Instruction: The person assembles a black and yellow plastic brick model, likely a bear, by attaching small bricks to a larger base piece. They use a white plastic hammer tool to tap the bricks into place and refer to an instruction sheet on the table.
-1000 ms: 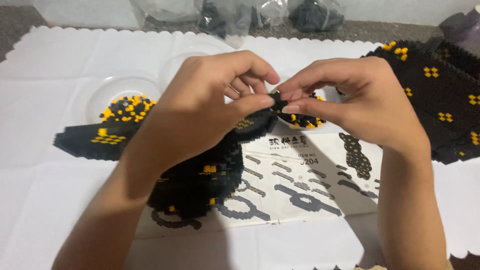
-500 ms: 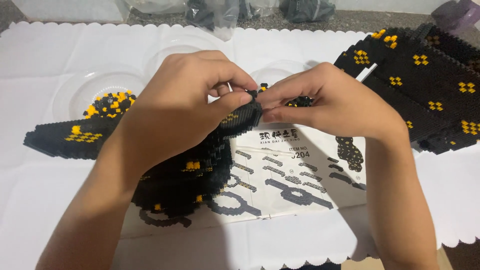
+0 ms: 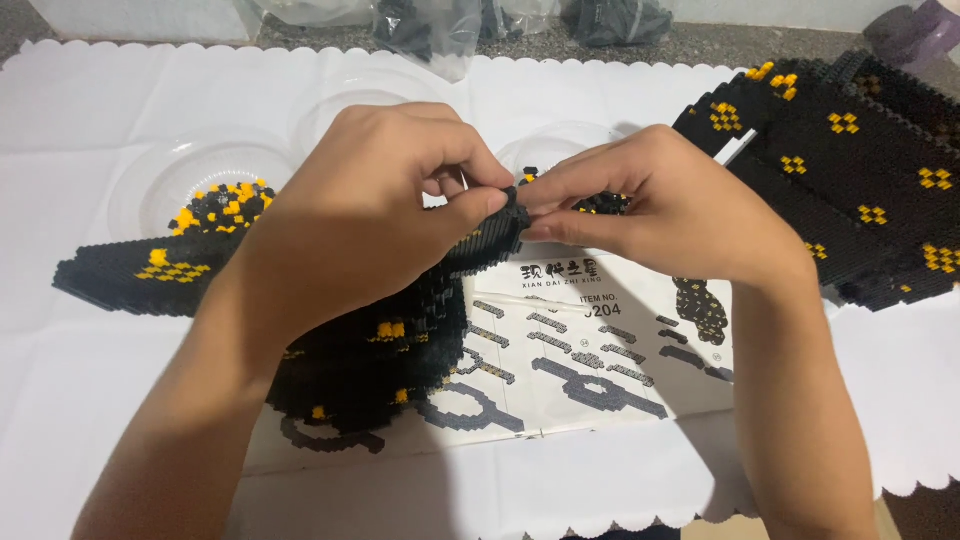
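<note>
- A white paper cover (image 3: 90,400) with scalloped edges is spread over the table.
- An instruction sheet (image 3: 590,370) lies flat near its middle.
- Clear plastic dishes (image 3: 150,185) sit towards the back left.
- A large black-and-yellow brick assembly (image 3: 850,190) rests at the right.
</note>
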